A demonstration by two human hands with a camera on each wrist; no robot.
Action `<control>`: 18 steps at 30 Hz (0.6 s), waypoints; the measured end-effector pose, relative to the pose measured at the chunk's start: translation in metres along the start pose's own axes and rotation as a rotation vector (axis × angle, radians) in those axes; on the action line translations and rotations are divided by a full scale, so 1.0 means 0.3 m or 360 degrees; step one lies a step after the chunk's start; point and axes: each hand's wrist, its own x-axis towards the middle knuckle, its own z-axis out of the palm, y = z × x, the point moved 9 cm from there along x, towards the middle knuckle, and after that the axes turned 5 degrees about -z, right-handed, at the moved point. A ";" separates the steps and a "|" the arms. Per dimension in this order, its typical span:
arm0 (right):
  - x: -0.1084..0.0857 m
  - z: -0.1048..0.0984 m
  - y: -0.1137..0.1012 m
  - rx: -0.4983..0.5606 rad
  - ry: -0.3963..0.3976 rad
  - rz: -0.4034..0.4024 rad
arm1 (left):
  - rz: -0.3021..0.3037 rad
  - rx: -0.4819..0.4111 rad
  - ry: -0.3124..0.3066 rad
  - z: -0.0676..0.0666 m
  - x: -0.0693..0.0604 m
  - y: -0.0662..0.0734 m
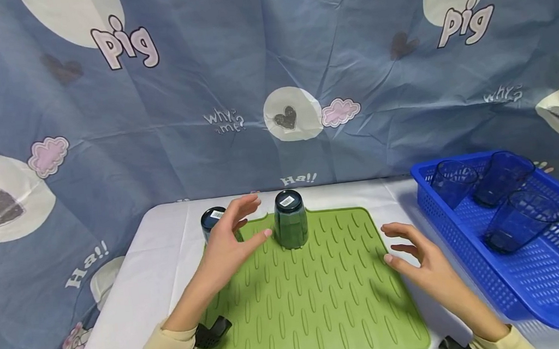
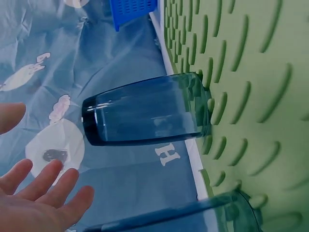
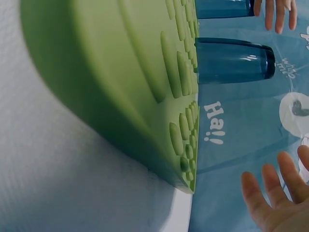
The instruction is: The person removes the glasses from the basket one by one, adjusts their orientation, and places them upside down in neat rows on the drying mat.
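Two dark blue-green drinking glasses stand upside down at the far edge of a green ridged drying mat (image 1: pixel 319 308). One is the middle glass (image 1: pixel 290 223); the other, the left glass (image 1: pixel 212 218), is partly hidden behind my left hand (image 1: pixel 228 239). That hand hovers with fingers and thumb spread, holding nothing, apart from both glasses in the left wrist view, where the nearer glass (image 2: pixel 227 212) is cut off by the frame. Over the mat's right edge, my right hand (image 1: pixel 424 259) is held in the air, its fingers loosely bent and nothing between them.
To the right sits a blue plastic basket (image 1: pixel 495 289) holding three glasses, among them a tilted front glass (image 1: pixel 522 221). A white cloth (image 1: pixel 137 311) covers the table. Behind it hangs a blue-grey printed curtain (image 1: pixel 230 52).
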 end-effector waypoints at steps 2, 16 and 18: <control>0.000 -0.001 -0.001 0.0000 0.0002 0.0003 | -0.0001 0.0014 -0.0028 -0.004 -0.026 -0.002; 0.009 -0.006 -0.031 0.0001 0.0005 -0.0057 | -0.0041 0.0132 -0.0221 0.030 -0.198 -0.053; 0.010 -0.009 -0.037 -0.0005 0.0005 -0.0079 | -0.0073 0.0119 -0.0280 0.048 -0.213 -0.063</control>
